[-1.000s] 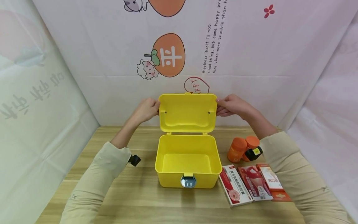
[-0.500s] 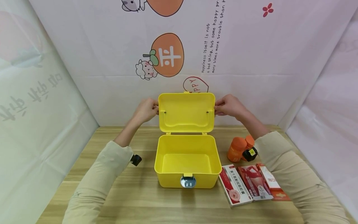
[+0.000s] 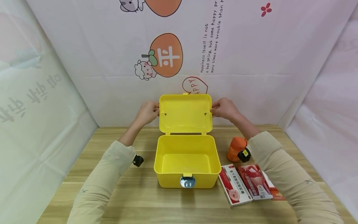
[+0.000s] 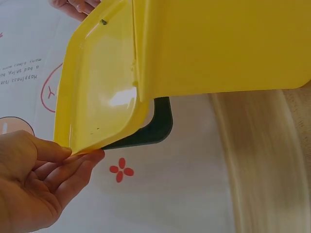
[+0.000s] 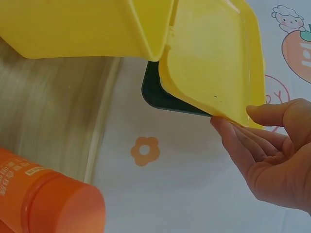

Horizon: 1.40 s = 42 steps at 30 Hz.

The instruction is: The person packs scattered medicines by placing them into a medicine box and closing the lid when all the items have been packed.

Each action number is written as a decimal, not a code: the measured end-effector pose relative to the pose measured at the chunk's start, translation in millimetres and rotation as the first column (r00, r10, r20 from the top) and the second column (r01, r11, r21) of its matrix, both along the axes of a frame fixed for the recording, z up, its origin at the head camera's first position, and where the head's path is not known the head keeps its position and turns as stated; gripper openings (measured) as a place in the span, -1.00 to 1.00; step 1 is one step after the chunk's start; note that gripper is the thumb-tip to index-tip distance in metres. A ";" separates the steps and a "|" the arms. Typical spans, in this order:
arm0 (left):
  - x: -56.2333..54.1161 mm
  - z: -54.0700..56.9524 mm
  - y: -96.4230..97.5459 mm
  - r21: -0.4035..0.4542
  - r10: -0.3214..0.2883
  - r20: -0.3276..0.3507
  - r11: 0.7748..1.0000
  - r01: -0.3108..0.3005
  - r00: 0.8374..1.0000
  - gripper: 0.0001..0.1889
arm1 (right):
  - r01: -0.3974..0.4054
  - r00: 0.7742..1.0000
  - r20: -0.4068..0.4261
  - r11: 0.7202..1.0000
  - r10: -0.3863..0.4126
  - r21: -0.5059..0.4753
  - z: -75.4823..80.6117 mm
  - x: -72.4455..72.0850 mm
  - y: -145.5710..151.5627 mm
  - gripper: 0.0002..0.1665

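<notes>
See medicine cartons [image 3: 253, 182] at the near right of the yellow box [image 3: 169, 181], then the box itself, open on the wooden table [image 3: 145, 200], with an orange bottle [image 3: 233, 152] beside its right side. Behind the box, see its raised lid [image 3: 185, 110] pinched at the side edges by left hand [image 3: 147, 112] and right hand [image 3: 225, 109]. Beware possibly strained hinges [image 3: 204, 133] from pushing too far back, or a forward drop from uneven release

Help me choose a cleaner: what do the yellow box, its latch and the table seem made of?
Yellow box: likely molded plastic, glossy; its smooth lid shows highlights. Latch: silvery metal or shiny plastic; reflections suit either. Table: wood or wood-look laminate, satin; pale grain streaks show.
</notes>
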<state>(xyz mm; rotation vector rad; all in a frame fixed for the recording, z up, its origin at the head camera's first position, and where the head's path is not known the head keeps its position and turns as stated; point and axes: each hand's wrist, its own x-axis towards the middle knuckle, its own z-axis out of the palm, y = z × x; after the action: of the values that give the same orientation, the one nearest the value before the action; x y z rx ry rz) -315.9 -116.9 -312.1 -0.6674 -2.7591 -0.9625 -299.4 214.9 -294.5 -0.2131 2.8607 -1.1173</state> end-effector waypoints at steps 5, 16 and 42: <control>-5.3 -11.0 -3.6 0.012 -0.030 0.032 0.999 0.030 0.999 -0.81 | 0.012 1.000 0.025 1.000 -0.013 0.010 -8.4 -3.4 -3.3 -0.57; -10.8 -30.6 -5.5 0.001 -0.056 0.078 0.998 0.056 0.995 -0.81 | 0.024 0.999 0.033 0.997 -0.027 0.072 -22.9 -5.2 -8.5 -0.61; -12.6 -77.0 -7.0 0.013 -0.082 0.103 0.997 0.081 0.991 -0.74 | -0.039 0.999 0.019 0.984 0.036 0.175 -65.5 -12.0 -8.4 -0.57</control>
<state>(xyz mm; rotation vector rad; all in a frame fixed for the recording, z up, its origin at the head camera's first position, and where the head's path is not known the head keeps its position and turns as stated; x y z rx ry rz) -328.5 -123.9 -389.1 -0.7547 -2.8352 -1.0538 -311.5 206.6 -360.0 -0.2465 2.9066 -0.8509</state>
